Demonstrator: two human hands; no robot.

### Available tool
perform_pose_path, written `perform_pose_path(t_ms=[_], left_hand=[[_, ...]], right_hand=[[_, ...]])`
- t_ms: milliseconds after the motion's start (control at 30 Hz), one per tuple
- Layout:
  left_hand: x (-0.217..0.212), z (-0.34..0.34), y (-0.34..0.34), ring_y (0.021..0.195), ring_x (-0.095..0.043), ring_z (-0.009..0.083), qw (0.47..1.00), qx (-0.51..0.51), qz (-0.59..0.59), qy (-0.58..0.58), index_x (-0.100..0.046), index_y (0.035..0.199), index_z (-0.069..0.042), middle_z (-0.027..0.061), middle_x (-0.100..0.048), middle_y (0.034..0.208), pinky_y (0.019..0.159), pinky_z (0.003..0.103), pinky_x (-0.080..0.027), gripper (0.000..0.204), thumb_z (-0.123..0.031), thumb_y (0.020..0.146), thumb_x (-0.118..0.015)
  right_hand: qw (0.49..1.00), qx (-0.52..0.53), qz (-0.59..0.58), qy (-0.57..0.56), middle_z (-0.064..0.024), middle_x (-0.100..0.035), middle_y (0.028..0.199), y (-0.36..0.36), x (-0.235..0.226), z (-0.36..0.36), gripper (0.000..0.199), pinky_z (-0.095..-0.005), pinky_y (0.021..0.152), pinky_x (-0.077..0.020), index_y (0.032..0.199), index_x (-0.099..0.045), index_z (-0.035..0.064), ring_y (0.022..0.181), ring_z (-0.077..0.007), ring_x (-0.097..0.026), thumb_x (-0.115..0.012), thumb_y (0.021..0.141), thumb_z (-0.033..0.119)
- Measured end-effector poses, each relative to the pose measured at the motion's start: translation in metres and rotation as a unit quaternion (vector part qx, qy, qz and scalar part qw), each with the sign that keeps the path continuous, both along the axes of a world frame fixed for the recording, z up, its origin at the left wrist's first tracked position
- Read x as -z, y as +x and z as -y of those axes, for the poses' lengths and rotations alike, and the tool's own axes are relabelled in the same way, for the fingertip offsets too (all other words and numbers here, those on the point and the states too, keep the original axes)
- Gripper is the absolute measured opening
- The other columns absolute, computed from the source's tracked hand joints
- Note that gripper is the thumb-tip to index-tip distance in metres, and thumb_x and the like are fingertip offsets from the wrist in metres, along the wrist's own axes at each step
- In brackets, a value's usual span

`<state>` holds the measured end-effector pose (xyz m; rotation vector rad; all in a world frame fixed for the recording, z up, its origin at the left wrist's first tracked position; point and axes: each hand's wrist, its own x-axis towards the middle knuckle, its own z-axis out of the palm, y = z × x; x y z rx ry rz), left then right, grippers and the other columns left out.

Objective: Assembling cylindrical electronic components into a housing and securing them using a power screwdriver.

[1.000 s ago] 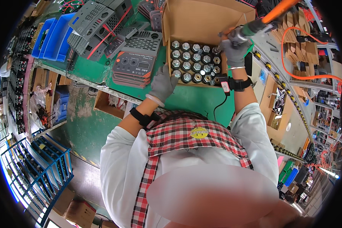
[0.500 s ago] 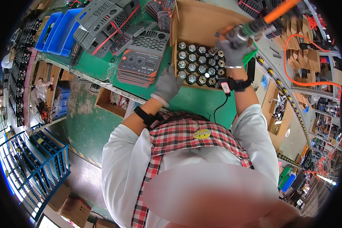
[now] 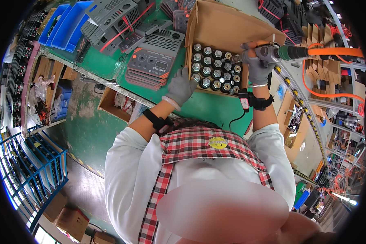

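An open cardboard box (image 3: 227, 29) stands on the green bench, holding rows of black round fittings topped with hex nuts (image 3: 207, 61). Most nuts are silvery; some toward the right are brassy. My gloved left hand (image 3: 181, 87) grips the box's near left corner. My gloved right hand (image 3: 259, 71) is wrapped round an air-powered nut driver (image 3: 267, 53), held level over the box's right side. Its tip points left, close above the fittings; whether it touches one cannot be made out. An orange hose (image 3: 337, 51) runs from the tool to the right.
Left of the box lies a stack of grey printed panels (image 3: 148, 67), with strapped grey vented housings (image 3: 110, 16) and blue bins (image 3: 71, 28) farther left. A roller conveyor (image 3: 299, 103) runs along the right. A blue rack (image 3: 32, 175) stands at the lower left.
My right hand has moved right and slightly nearer; the driver has swung from slanting upward to nearly level. My left hand stays at the box corner.
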<state>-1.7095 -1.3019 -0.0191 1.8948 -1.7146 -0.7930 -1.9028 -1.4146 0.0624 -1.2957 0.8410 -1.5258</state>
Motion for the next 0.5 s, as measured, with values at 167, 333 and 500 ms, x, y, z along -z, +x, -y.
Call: perform_pose_path(t_ms=[167,333,500], left_hand=[[0.0,0.003,-0.002,0.095,-0.048,0.0379,1.0,-0.004,0.016,0.021,-0.034,0.115,0.005,0.024,-0.045,0.106,0.08,0.042,-0.042,0.053,-0.025,0.074,-0.052],[0.001,0.002,0.001,0.096,-0.048,0.0377,1.0,0.0,0.005,0.015,-0.034,0.115,0.005,0.024,-0.045,0.107,0.081,0.043,-0.042,0.053,-0.024,0.074,-0.051],[0.0,0.002,-0.001,0.092,-0.051,0.04,1.0,0.005,0.017,-0.024,-0.033,0.123,0.0,0.025,-0.044,0.113,0.077,0.045,-0.043,0.056,-0.028,0.077,-0.049]], right_hand=[[0.981,0.065,-0.132,-0.126,-0.0055,-0.057,0.08,0.01,0.004,-0.004,0.026,-0.0285,0.063,-0.0479,0.088,-0.051,0.0042,0.069,-0.0147,-0.056,-0.063,0.066,-0.003],[0.996,0.014,-0.04,-0.075,-0.005,-0.057,0.079,0.008,-0.003,-0.012,0.026,-0.0259,0.065,-0.0476,0.088,-0.052,0.0027,0.072,-0.0126,-0.056,-0.063,0.065,-0.005],[0.975,0.046,-0.145,-0.163,-0.0033,-0.054,0.076,0.011,0.002,-0.011,0.027,-0.0253,0.064,-0.0477,0.086,-0.05,0.0024,0.068,-0.0118,-0.054,-0.065,0.064,-0.005]])
